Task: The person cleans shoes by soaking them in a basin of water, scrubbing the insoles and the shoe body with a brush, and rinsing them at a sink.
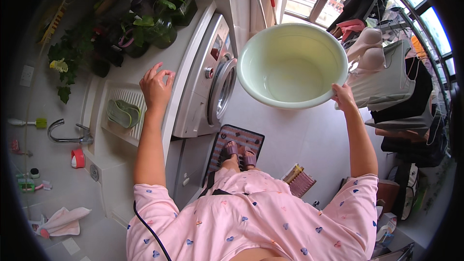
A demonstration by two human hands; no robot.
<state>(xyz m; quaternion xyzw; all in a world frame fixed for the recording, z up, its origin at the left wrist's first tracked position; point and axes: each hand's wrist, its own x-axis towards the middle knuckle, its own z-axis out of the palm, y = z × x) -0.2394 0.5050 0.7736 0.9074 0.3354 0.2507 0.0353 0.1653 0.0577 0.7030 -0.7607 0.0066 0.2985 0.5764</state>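
Note:
A pale green plastic basin (290, 79) hangs in the air before me, its wide mouth tipped towards me and nothing seen inside. My right hand (343, 96) grips its rim at the lower right, and the fingers behind the rim are partly hidden. Over the edge of the laundry sink counter, my left hand (156, 81) is raised with its fingers curled apart and nothing in it. Close beside that hand is the sink's ribbed washboard (125, 92), on which lies a green mesh-like item (123, 113).
A front-loading washing machine (203, 79) has its round door ajar beside the basin. Potted plants (145, 29) crowd the counter behind a faucet (70, 134). Clothes (384, 87) hang at right by the windows. A striped mat (235, 145) lies underfoot, near a woven basket (301, 181).

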